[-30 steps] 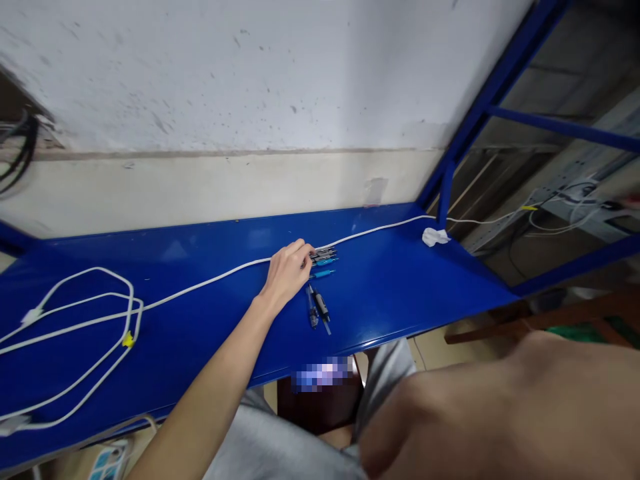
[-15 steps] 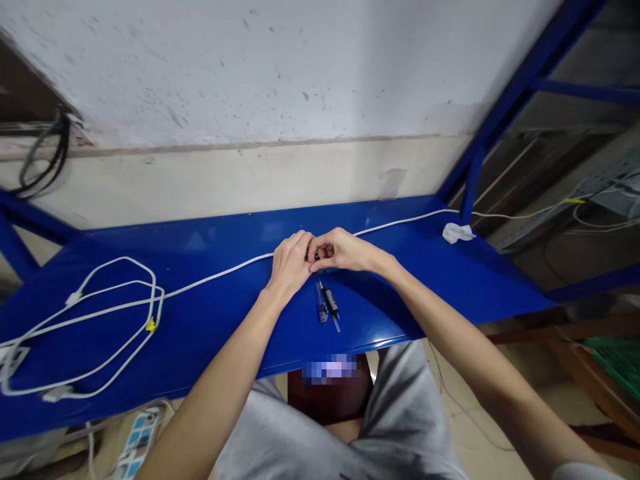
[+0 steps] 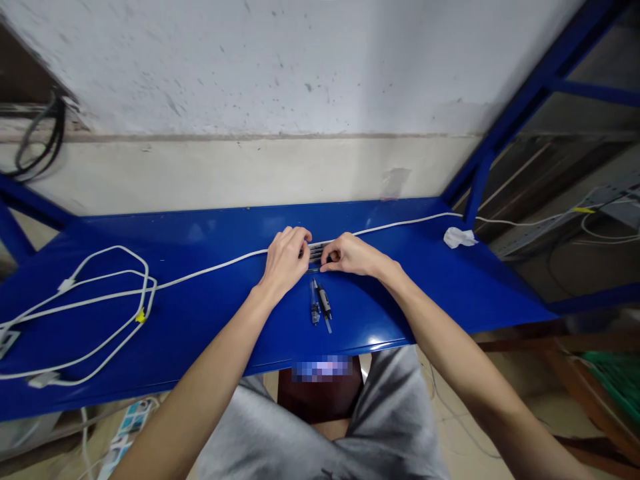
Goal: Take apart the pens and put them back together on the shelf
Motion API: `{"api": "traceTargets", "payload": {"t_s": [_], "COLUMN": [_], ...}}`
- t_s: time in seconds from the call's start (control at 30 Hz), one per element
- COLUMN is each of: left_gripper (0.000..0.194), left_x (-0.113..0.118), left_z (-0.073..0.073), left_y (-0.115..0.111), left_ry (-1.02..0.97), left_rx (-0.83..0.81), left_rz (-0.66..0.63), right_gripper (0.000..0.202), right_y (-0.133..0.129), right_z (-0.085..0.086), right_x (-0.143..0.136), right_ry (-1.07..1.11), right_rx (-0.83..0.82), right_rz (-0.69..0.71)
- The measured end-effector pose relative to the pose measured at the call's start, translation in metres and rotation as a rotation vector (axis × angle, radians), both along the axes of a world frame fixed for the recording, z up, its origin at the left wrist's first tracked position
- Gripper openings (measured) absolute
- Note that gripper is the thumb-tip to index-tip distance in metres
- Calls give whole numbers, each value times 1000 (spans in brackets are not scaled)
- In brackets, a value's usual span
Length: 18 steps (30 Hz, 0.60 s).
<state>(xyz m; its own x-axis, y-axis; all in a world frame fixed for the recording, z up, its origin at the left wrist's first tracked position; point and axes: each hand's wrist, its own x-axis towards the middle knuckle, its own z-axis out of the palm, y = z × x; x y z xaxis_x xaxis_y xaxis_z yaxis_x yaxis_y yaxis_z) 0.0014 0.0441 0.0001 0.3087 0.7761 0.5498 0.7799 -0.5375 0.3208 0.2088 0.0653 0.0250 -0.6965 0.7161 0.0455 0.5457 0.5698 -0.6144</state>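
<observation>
Several slim dark pens [image 3: 316, 253] lie crosswise in a row between my hands on the blue shelf. My left hand [image 3: 287, 259] curls its fingers round their left ends. At the right ends, the thumb and fingers of my right hand [image 3: 350, 255] close together on the pens. The fingers partly hide both ends. Just in front of the hands, a clear pen [image 3: 315, 307] and a grey and black pen [image 3: 324, 301] lie side by side, apart from both hands.
A white cable [image 3: 215, 268] crosses the blue shelf [image 3: 225, 340] behind my hands and loops on the left. Crumpled white tissue [image 3: 459, 237] sits at the right, near a blue frame post [image 3: 475, 190]. The wall [image 3: 225, 173] rises behind. A power strip [image 3: 127, 430] is below left.
My hands have moved apart, the right one to the right, so the row of pens shows between them. The whole view has shifted slightly.
</observation>
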Motion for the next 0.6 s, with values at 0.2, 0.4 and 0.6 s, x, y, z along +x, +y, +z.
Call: {"api": "traceTargets", "payload": {"t_s": [0.2,0.4,0.6], "left_gripper": [17,14,19], "left_x": [1,2,1], "left_z": [1,9,16], "left_y": [0,-4,-7], "left_ry": [4,8,84], "left_rx": [9,19,21], "left_rz": [-22,-119,-197], "right_gripper": [19,21,19], "right_y": [-4,-3,-2], "right_z": [3,2,3], "right_x": [0,4,6], "right_ry": [-33,157,329], "right_rx": [-14,-88,-36], "right_rz": [32,-15,-111]}}
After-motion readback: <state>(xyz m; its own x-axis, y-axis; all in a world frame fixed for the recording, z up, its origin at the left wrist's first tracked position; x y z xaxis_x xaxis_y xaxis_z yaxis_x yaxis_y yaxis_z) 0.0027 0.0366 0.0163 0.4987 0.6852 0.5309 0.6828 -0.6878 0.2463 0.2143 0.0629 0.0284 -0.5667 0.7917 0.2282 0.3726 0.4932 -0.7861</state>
